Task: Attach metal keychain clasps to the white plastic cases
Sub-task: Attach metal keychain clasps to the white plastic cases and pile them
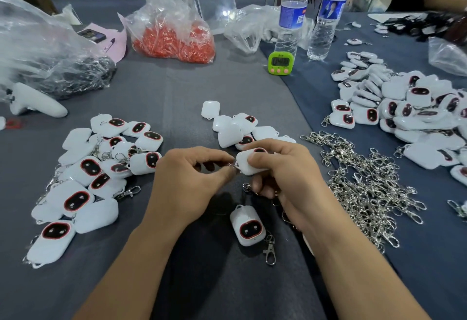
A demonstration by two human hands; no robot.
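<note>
**Bench stock, mid-assembly: one case in hand**

- **Hands.** Your right hand (285,175) grips a white case (246,164), fingers curled over its top. Your left hand (192,180) pinches a small metal clasp (233,165) against the case's left corner. Both are above the middle of the bench (177,97).
- **Open room.** Bare grey cloth runs from your hands towards the green timer (279,63), and as a lane between the left pile and the centre cluster. A darker blue cloth overlaps on the right; its edge slants from the timer down past the clasp heap.
- **Left pile** (88,175). Glossy, rounded white cases with red-rimmed dark ovals, clasps showing among them.
- **Centre cluster** (235,127). A few smooth white cases, just behind your hands.
- **Single case** (247,226). Face up between your wrists, a silver lobster clasp (270,251) at its lower corner.
- **Clasp heap** (366,188). Tangled bright metal, close by your right wrist.
- **Right pile** (404,107). Many cases, heaped on the blue cloth.
- **Far edge.** Two clear bottles (292,16), a crinkled bag of orange pieces (171,34).
</note>
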